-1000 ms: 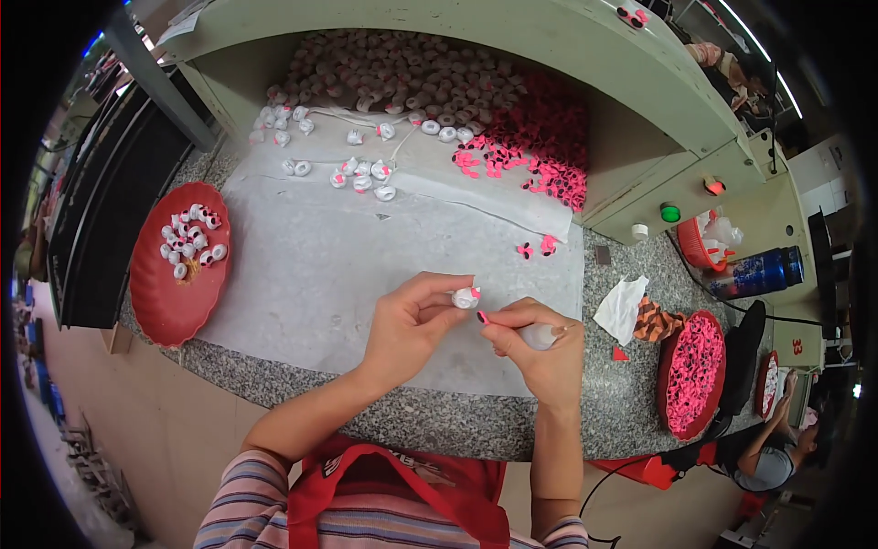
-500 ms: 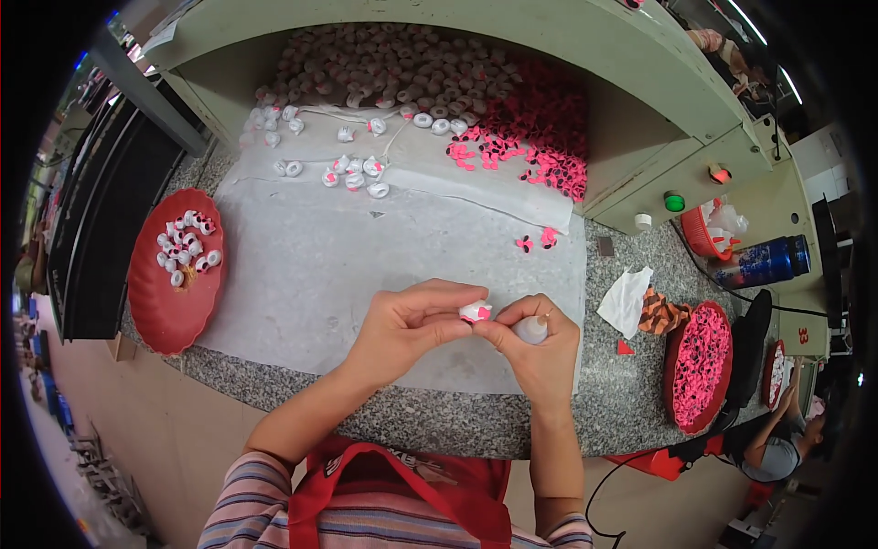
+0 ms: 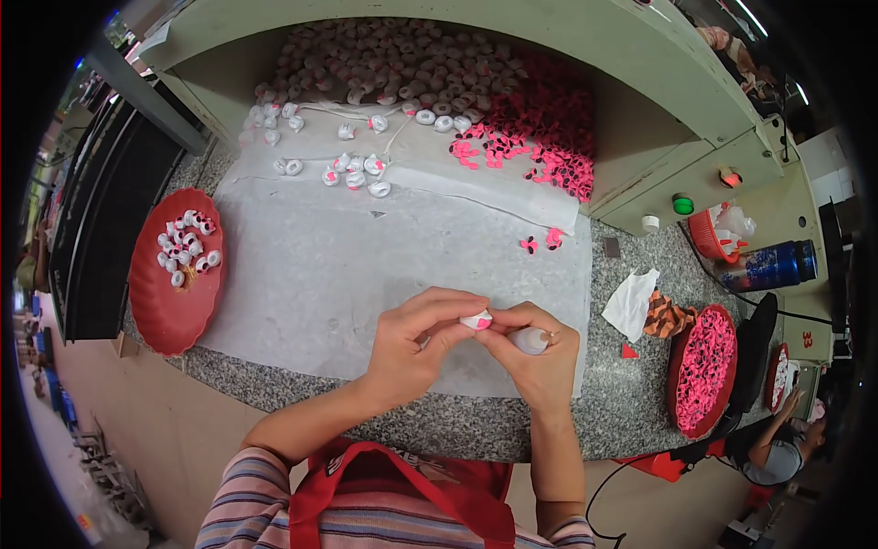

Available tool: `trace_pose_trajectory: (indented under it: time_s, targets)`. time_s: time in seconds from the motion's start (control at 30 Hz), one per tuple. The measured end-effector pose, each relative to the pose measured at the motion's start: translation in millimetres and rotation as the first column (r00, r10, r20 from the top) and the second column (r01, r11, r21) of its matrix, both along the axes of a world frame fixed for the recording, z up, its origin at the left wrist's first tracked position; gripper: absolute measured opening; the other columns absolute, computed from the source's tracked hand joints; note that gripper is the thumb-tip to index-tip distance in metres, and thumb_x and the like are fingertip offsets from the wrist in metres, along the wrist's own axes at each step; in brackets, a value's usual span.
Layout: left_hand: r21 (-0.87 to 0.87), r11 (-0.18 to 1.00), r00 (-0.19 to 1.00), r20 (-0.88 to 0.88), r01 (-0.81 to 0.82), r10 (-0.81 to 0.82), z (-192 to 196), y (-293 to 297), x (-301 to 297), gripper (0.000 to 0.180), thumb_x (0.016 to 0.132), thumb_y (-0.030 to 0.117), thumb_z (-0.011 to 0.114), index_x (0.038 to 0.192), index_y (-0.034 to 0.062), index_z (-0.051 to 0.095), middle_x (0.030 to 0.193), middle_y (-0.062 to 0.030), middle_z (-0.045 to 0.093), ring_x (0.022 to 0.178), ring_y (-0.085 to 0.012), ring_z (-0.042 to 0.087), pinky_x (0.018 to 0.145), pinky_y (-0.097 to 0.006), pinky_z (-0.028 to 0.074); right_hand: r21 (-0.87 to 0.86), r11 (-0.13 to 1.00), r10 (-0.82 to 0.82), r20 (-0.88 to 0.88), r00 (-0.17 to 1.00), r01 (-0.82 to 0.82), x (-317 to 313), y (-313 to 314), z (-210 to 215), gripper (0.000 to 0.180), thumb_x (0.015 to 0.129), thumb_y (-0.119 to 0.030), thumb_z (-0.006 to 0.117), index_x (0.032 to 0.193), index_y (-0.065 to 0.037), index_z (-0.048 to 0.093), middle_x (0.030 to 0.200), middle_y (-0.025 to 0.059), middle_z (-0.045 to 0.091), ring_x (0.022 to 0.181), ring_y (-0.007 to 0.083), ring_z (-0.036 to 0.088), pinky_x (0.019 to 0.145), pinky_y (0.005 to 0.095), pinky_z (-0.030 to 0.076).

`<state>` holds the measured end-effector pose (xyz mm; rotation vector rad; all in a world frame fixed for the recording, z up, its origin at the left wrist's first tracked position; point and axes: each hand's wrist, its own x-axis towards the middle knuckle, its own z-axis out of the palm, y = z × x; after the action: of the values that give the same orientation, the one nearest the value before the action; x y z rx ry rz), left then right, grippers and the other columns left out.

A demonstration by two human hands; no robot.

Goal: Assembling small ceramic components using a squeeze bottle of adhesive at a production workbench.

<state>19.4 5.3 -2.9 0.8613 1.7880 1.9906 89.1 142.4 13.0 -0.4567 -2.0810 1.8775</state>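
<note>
My left hand (image 3: 412, 343) is closed, its thumb and fingers pinching a small white rounded piece (image 3: 475, 321) that has a pink patch. Thumb and forefinger of my right hand (image 3: 547, 364) meet the right side of that piece at the pink patch. Tucked in the curl of the same right hand is a small translucent whitish bottle (image 3: 529, 341). Both hands are over the near part of the white sheet (image 3: 311, 265). Beyond them lie several similar white pieces (image 3: 355, 179) and two small pink-and-black pieces (image 3: 554, 240).
White pieces (image 3: 393, 64) and pink-and-black pieces (image 3: 560, 171) are heaped under the green housing. A red dish (image 3: 174, 316) with white pieces is at left; another red dish (image 3: 702, 371) full of pink pieces is at right. A blue can (image 3: 773, 265) lies beyond a crumpled cloth (image 3: 668, 316).
The white piece has been turned slightly between my fingers, and my right fingertips have shifted against it. My left hand has moved a little down and right. The bottle stays in my right hand.
</note>
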Motion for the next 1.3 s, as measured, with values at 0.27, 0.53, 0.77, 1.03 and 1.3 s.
trace_pose_trajectory:
  time_s: [0.27,0.53,0.77,1.03,1.3]
  targets:
    - [0.029,0.999,0.891,0.452,0.025,-0.035,-17,4,-9,0.023,0.082,-0.001,0.054,0.104,-0.0032,0.056,0.093,-0.0098,0.062,0.087,-0.0146,0.058,0.079,-0.026,0.047,0.004,0.999,-0.036,0.193,0.981,0.036,-13,3,-12,0.015,0.065,0.000,0.072,0.076,0.001,0.063,0.064,0.0011,0.058,0.058,0.0056,0.052,0.050,0.0189,0.042]
    - [0.128,0.991,0.776,0.622,0.033,-0.106,2,-4,-11,0.029,0.082,0.005,0.057,0.110,-0.0021,0.053,0.090,-0.0109,0.063,0.081,-0.0138,0.061,0.072,-0.024,0.050,0.226,0.974,0.057,-0.190,0.980,-0.013,-4,-1,-2,0.026,0.063,0.003,0.072,0.086,-0.001,0.061,0.087,0.0068,0.058,0.064,0.0086,0.056,0.055,0.0200,0.043]
    - [0.140,0.977,0.877,0.435,0.160,-0.206,11,-10,-13,0.027,0.077,-0.001,0.060,0.104,-0.0045,0.056,0.092,-0.0143,0.062,0.080,-0.0158,0.061,0.070,-0.026,0.052,0.027,0.989,0.148,-0.250,0.957,-0.146,-1,6,-5,0.025,0.065,0.004,0.071,0.088,0.000,0.061,0.089,0.0095,0.058,0.071,0.0134,0.059,0.062,0.0236,0.047]
    - [0.023,1.000,0.911,0.411,0.016,-0.024,18,-29,-28,0.024,0.079,-0.002,0.057,0.103,-0.0047,0.058,0.092,-0.0124,0.062,0.081,-0.0169,0.061,0.072,-0.028,0.051,0.070,0.975,0.218,-0.152,0.964,-0.209,-6,-7,-1,0.030,0.064,0.001,0.072,0.092,-0.003,0.063,0.098,0.0112,0.058,0.070,0.0132,0.058,0.062,0.0236,0.047]
    - [-0.230,0.204,0.308,-0.721,-0.952,0.621,14,-158,-110,0.024,0.076,0.003,0.059,0.100,0.0063,0.062,0.089,-0.0100,0.062,0.071,-0.0188,0.059,0.065,-0.027,0.046,0.236,0.971,-0.018,-0.119,0.993,0.046,-3,1,2,0.029,0.064,0.004,0.068,0.092,0.000,0.061,0.098,0.0099,0.057,0.066,0.0113,0.056,0.059,0.0211,0.045]
